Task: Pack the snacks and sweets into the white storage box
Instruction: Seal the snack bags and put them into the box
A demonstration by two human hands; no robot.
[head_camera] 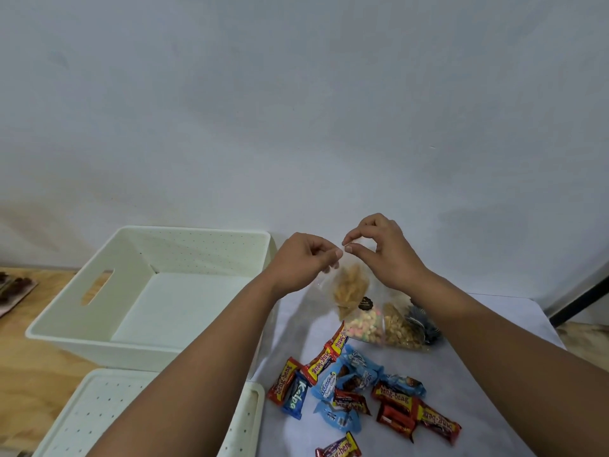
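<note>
- lid [99,420] cut by bottom edge, part under left forearm
- bottom beng-beng bar [339,448] cropped
- dark item [14,288] far left cropped, blurred
- black packet [425,324] mostly behind peanut bag [400,329]

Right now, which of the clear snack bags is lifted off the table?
The clear bag of tan chips, pinched at its top by the left hand and right hand; the pastel-sweets bag and nut bag lie flat.

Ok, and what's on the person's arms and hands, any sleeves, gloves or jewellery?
Nothing visible: the left hand and right hand are bare, no gloves, rings or watch. Both forearms are uncovered to the frame edge, no sleeves showing.
</note>
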